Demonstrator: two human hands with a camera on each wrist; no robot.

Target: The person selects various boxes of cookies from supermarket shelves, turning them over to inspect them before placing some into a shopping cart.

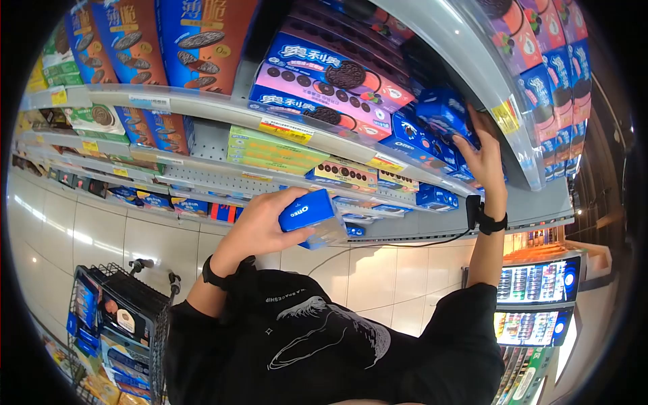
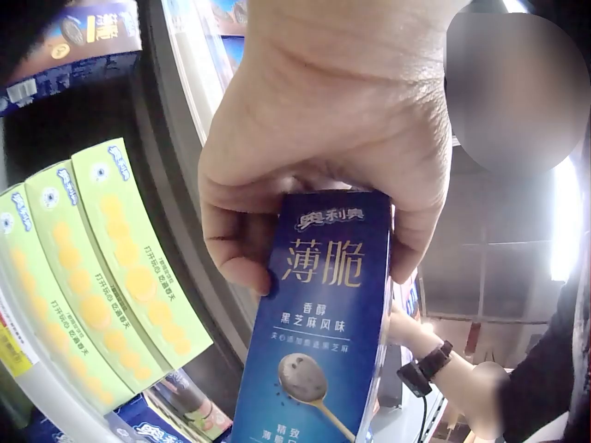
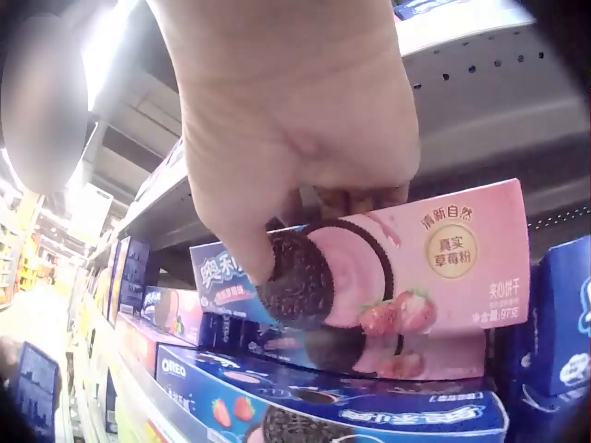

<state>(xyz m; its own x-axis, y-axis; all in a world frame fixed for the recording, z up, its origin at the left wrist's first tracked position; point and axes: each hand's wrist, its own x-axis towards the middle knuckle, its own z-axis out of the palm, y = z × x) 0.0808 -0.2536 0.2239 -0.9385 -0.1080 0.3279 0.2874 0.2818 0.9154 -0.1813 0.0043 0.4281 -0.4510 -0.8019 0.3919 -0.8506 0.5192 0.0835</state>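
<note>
My left hand (image 1: 262, 223) grips a blue Oreo cookie box (image 2: 323, 323) by its two sides, in front of my chest. In the left wrist view its front carries gold lettering and a spoon picture. Up at the shelf on the right, my right hand (image 1: 484, 156) holds a pink and blue strawberry Oreo cookie box (image 3: 443, 268), thumb on its front and fingers behind its top edge. That box sits tilted over another pink box (image 3: 434, 355), with a blue Oreo box (image 3: 323, 401) lying in front of them.
Purple Oreo boxes (image 1: 324, 74) are stacked left of my right hand. Green boxes (image 1: 273, 152) lie on the shelf below. A shelf edge (image 1: 486, 74) curves close by my right hand. A loaded shopping cart (image 1: 128, 324) stands at lower left. A cable (image 1: 405, 244) runs from my right wrist.
</note>
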